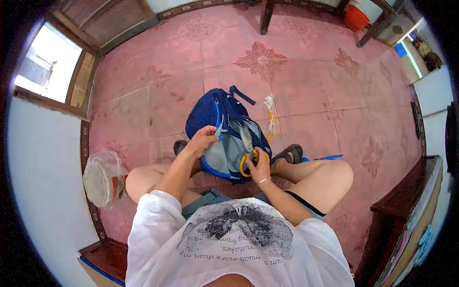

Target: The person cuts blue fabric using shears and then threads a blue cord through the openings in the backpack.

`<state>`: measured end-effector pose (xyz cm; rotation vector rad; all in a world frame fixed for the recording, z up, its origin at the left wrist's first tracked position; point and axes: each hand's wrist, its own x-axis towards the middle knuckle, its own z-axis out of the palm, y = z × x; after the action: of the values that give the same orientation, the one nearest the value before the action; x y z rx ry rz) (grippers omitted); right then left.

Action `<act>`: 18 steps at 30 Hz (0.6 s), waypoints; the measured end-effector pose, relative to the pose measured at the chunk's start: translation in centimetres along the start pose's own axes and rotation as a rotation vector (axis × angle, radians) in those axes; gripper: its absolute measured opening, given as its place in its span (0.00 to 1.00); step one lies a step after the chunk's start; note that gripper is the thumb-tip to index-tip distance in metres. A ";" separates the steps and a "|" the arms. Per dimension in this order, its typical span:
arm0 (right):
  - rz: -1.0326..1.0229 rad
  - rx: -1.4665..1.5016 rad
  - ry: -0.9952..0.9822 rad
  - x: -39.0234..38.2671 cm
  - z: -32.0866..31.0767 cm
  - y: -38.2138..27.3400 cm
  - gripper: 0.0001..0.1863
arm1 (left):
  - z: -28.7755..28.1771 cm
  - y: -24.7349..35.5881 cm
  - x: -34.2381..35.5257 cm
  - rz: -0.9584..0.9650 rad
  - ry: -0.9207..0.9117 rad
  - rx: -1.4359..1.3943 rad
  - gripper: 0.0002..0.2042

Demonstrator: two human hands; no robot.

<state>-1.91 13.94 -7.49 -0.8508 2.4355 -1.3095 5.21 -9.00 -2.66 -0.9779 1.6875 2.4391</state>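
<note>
A dark blue backpack (202, 115) with bright blue trim lies between my legs, its grey inside showing through the gap at the front. My left hand (203, 140) is closed, pinching the blue edge of that gap on the left. In my right hand (258, 166) is a pair of scissors (243, 165) with yellow handles, gripped by the loops. The blades point away from me over the grey lining; whether they are apart is too small to tell. A dark strap (243, 95) sticks out at the far end of the backpack.
White and yellow strings (270, 117) lie on the pink tiled floor (306, 95) right of the backpack. A blue pen-like item (329, 157) is beyond my right knee. Left stands a bag-covered white bucket (101, 184). A red bucket (356, 18) and wooden furniture legs (267, 18) are at the back.
</note>
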 end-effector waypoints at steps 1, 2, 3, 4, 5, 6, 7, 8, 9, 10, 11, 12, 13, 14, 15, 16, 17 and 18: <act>0.038 0.019 0.024 0.1 0.3 0.7 0.29 | 0.1 -0.1 -0.5 0.019 0.006 0.037 0.07; 0.071 0.047 0.011 0.4 0.3 1.1 0.29 | -0.2 -0.8 -0.3 0.018 -0.020 0.007 0.08; 0.106 0.075 0.000 0.5 0.4 1.7 0.29 | -0.1 -1.4 -0.3 0.024 -0.014 0.004 0.08; 0.086 0.026 -0.017 0.9 0.8 2.5 0.30 | 0.3 -1.6 -0.2 0.014 0.055 0.006 0.08; 0.081 0.024 -0.016 0.7 0.9 3.2 0.30 | 0.5 -1.7 -0.2 0.003 0.123 0.007 0.08; 0.144 -0.090 -0.175 1.0 -0.1 1.5 0.31 | 0.6 -1.7 -0.4 0.008 0.123 0.004 0.08; 0.209 -0.204 -0.333 1.2 -0.7 0.5 0.31 | 0.6 -1.6 -0.6 -0.009 0.111 -0.003 0.08; 0.162 -0.228 -0.403 1.2 -0.1 1.3 0.33 | 0.7 -1.6 -0.8 -0.026 0.100 -0.010 0.08; 0.158 -0.229 -0.403 1.3 -0.3 0.7 0.33 | 0.7 -1.6 -1.0 -0.043 0.091 -0.017 0.08; 0.239 -0.315 -0.499 1.7 -0.8 -0.3 0.33 | 0.7 -1.7 -1.1 -0.041 0.093 -0.018 0.08; 0.321 -0.401 -0.596 1.8 -1.0 -0.8 0.33 | 0.7 -1.8 -1.1 -0.035 0.068 -0.056 0.08; 0.276 -0.349 -0.538 1.5 -0.8 0.4 0.34 | 0.6 -1.8 -1.1 -0.030 0.039 -0.091 0.08; 0.279 -0.280 -0.460 1.4 -0.8 0.9 0.34 | 0.8 -1.5 -1.4 -0.030 0.039 -0.089 0.08; 0.273 -0.155 -0.352 1.2 -0.1 2.3 0.34 | 1.1 -1.0 -1.8 -0.018 0.048 -0.137 0.08; 0.263 -0.029 -0.245 1.1 0.5 3.3 0.34 | 1.2 -0.7 -2.1 -0.004 0.062 -0.183 0.07; 0.407 0.064 -0.254 1.7 0.3 2.5 0.32 | 0.9 -1.0 -2.1 -0.003 0.070 -0.185 0.07; 0.262 0.204 -0.091 1.5 2.2 6.2 0.30 | 1.1 -1.3 -1.6 0.048 0.109 -0.098 0.07; 0.193 0.281 -0.037 1.7 2.3 5.7 0.28 | 0.8 -1.6 -1.4 0.099 0.167 -0.017 0.07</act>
<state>-4.30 13.82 -13.34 -0.5477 2.1720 -1.4980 6.57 -7.20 -3.12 -1.1579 1.8099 2.4995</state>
